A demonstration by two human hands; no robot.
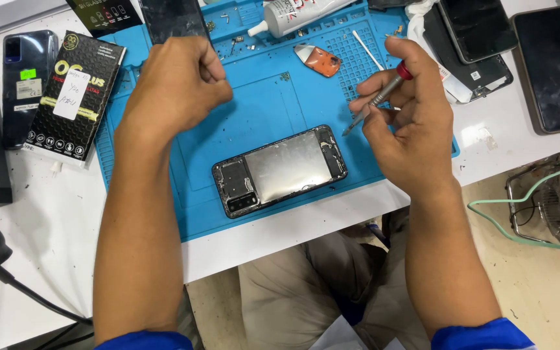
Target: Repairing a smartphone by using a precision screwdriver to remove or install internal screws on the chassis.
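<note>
A: What's the right hand (416,123) doing?

B: It's pinched around a small screwdriver (377,98) with a red cap, fingers wrapped on the shaft, tip aimed down and to the left. Just below and left of that tip lies the opened phone (280,170), back off, metal plate showing, flat on the blue repair mat (241,116).

A: And the left hand (176,84)?

B: Curled into a loose fist above and left of the phone. I can't tell whether anything small is inside it.

A: What worries you?

B: I'd guess the tip could slip and scratch the exposed board, since nothing steadies the phone. Tiny screws and bits lie loose on the mat beyond the grip; a sleeve or wrist could sweep them off.

A: Farther out?

B: Beyond the screwdriver, an orange pick (319,59), a white swab (367,50) and a glue tube (299,14). Right of the grip, dark phones (552,65); far left, a black screen-protector box (76,94).
</note>
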